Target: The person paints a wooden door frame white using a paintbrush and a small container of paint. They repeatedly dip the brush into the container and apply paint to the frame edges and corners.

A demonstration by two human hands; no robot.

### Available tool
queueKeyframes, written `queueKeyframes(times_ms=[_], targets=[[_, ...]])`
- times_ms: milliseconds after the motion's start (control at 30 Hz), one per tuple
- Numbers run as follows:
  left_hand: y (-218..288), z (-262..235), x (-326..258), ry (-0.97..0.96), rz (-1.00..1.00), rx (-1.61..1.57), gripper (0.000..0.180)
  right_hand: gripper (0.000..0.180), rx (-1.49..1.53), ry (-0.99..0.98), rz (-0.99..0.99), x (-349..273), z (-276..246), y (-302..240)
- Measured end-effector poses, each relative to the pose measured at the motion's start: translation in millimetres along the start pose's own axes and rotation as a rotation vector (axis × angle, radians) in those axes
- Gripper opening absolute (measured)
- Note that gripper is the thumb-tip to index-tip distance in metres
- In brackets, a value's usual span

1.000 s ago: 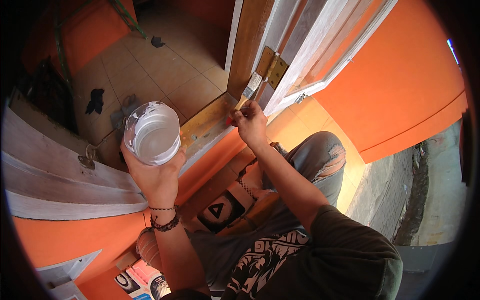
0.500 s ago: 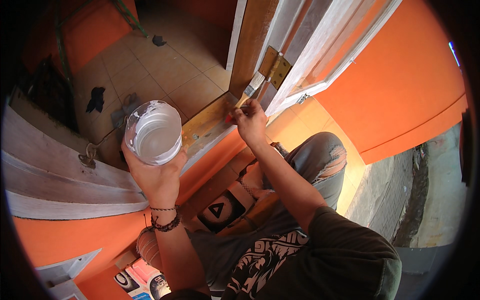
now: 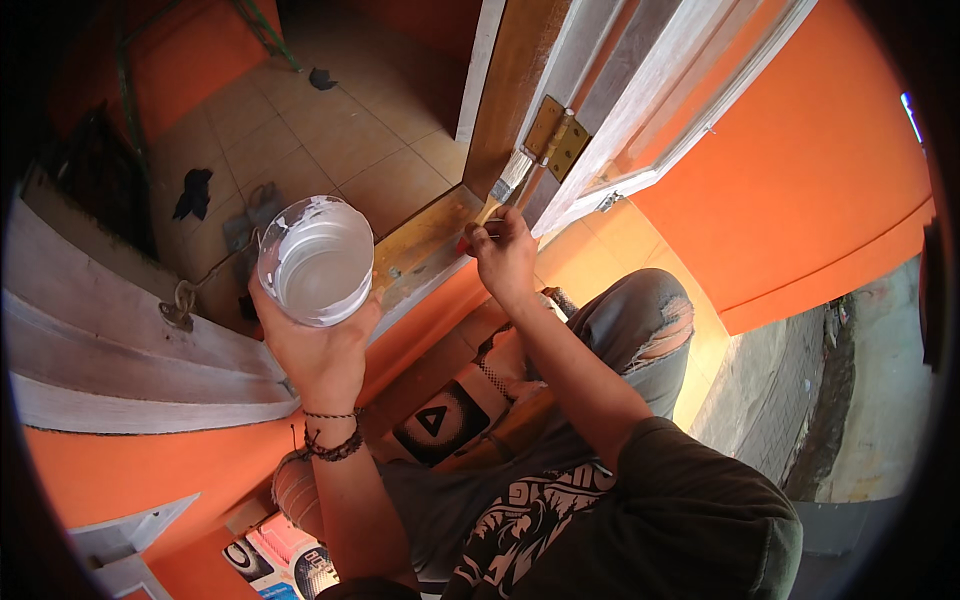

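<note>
My left hand [image 3: 325, 350] is wrapped round a clear plastic tub [image 3: 318, 262] of whitish paint, its inner wall streaked with white. In my right hand [image 3: 503, 258] I grip a paintbrush [image 3: 500, 191] by its handle, which has a red end. The brush's pale bristles point up and lie against or close to the window frame [image 3: 548, 193], just below a brass hinge [image 3: 557, 137]; whether they touch cannot be told. Below my right hand runs the brown wooden sill [image 3: 432, 240], with white paint along its near side.
A white-painted shutter [image 3: 690, 110] stands swung out at the right, beside an orange wall [image 3: 800, 170]. Another whitish panel [image 3: 130, 345] with a metal hook [image 3: 180, 305] is at the left. Beyond the sill lies a tiled floor [image 3: 300, 150] with dark scraps.
The brush sits slightly lower relative to the hinge, its bristles now below it rather than beside it. The tub appears a little further right and the whole view has shifted slightly.
</note>
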State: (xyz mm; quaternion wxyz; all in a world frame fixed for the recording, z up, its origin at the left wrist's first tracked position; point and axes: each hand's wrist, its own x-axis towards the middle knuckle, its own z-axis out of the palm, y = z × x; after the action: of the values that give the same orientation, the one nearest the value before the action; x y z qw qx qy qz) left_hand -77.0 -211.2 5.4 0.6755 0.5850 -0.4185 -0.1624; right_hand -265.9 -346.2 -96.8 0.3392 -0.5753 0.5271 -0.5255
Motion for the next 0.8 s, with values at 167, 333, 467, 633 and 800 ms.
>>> queueKeyframes(times_ms=[167,333,467,633,800], targets=[[3.0,-0.5,0.1,0.012,-0.012,-0.020,0.088,0.016,0.038,-0.005,0.070,6.2,-0.9,-12.2],[1.2,-2.8,0.5,0.011,-0.014,-0.002,0.088,0.025,0.001,-0.013,0.020,-10.7,-3.0,-16.5],[3.0,-1.8,0.1,0.009,-0.006,0.001,0.087,0.028,-0.078,0.045,-0.099,-13.6,-3.8,-36.2],[4.8,-1.7,0.1,0.007,-0.005,-0.014,0.087,0.028,-0.059,0.052,-0.118,-3.5,-3.6,-55.0],[7.0,-2.6,0.4,0.011,-0.012,-0.009,0.087,0.029,-0.111,0.104,-0.170,4.1,-4.5,-66.6]])
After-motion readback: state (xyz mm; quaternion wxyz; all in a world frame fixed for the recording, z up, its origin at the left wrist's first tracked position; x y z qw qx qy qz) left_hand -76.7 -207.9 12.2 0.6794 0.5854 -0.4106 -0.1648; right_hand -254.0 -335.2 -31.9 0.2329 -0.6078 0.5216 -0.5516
